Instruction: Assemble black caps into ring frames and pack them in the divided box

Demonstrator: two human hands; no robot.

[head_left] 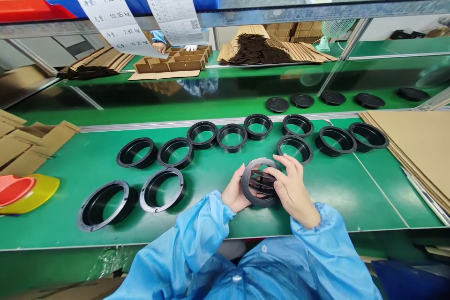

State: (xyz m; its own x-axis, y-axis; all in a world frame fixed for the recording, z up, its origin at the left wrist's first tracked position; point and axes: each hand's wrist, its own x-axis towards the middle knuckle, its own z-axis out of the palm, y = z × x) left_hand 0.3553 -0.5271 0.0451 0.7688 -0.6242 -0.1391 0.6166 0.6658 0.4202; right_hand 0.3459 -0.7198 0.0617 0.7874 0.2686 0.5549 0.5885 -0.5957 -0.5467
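Observation:
A black round air vent (260,202) with slats across its opening is held above the green table, tilted up to face me. My left hand (236,191) is closed around the vent's left side, some of its fingers showing behind the slats. On the right, my right hand (293,190) has its thumb and index finger pinched at the slats, the other fingers raised beyond the rim. Just behind the vent lies a black flanged ring (310,150). Two more rings, a left one (131,201) and a nearer one (181,192), lie to the left of my hands.
Several more black rings (232,146) form a loose row across the table (218,215). Round black discs (277,104) lie on the green strip behind. Cardboard sheets (418,150) flank the right, cardboard dividers (38,147) the left. Paper labels (172,4) hang from the shelf. A co-worker's hand (160,47) shows beyond.

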